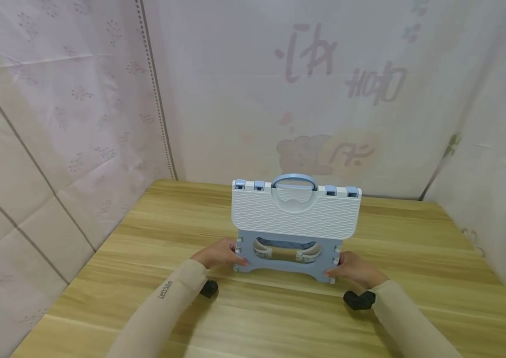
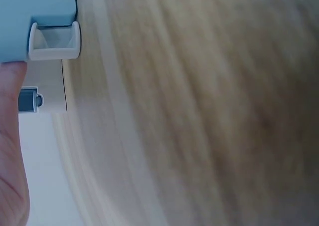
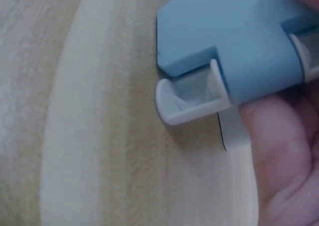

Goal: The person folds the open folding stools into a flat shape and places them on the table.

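Note:
A white and light-blue folding step stool stands upright on the table, its blue carry handle at the top. The textured white panel hangs over a blue leg panel with an oval opening. My left hand grips the leg panel's left edge low down, thumb on the front. On the opposite edge, my right hand holds the lower corner in the same way. Close up in the left wrist view, the thumb meets the blue plastic beside a white hinge piece. The right wrist view has fingers against the blue edge.
The wood-grain table extends around the stool on all sides. Behind it hangs a pale printed curtain, with more fabric along the left and right. Black wrist mounts sit under both sleeves.

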The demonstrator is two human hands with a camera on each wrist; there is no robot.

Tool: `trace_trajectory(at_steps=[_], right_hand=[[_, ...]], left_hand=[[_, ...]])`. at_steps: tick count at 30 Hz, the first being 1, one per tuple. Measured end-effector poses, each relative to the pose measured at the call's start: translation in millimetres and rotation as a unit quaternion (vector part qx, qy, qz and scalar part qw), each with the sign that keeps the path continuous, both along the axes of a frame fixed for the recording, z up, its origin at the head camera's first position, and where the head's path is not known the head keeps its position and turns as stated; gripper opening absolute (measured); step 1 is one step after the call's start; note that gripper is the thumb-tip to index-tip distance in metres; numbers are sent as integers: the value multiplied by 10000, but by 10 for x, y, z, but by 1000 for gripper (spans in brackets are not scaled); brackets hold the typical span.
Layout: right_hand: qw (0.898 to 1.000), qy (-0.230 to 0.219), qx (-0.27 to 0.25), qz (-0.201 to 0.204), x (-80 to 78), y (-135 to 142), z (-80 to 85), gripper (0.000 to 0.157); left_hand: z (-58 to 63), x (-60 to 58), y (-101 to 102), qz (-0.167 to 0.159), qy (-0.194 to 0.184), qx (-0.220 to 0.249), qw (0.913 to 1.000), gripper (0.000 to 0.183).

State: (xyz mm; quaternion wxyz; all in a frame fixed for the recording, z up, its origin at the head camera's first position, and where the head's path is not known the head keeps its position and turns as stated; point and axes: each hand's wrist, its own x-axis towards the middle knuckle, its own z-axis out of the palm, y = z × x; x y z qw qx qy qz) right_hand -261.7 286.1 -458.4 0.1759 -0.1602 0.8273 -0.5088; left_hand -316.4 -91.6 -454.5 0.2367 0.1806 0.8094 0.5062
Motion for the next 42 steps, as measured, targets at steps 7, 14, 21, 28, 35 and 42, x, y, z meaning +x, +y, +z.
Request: trace_trajectory(at_steps=[7,14,21,28,35,42], right_hand=[[10000,3,37,-14,-16,-2,-1,53],[9998,-18,-169,134,-19,-9,6,53],[9995,-2,-262,163,-37,-11,-3,51],[9995,44,-272,160,-58,-2,-11,52],[9995,15,-263,145,-71,13,-25,55],[9993,-63,-313,172,-53,4,-25,55]], left_hand=[[2,-1,-10,-69,-19,96,9999,16],[-17,4,-34,-37,-8,33,10000,20],[5,4,-43,-61,24,-8,10000,22],[13,-19,-34,0,23,-93,10000,19],[1,-22,-18,-72,3,15,10000,20],[6,-9,-10,-57,-47,86,9999,20]])
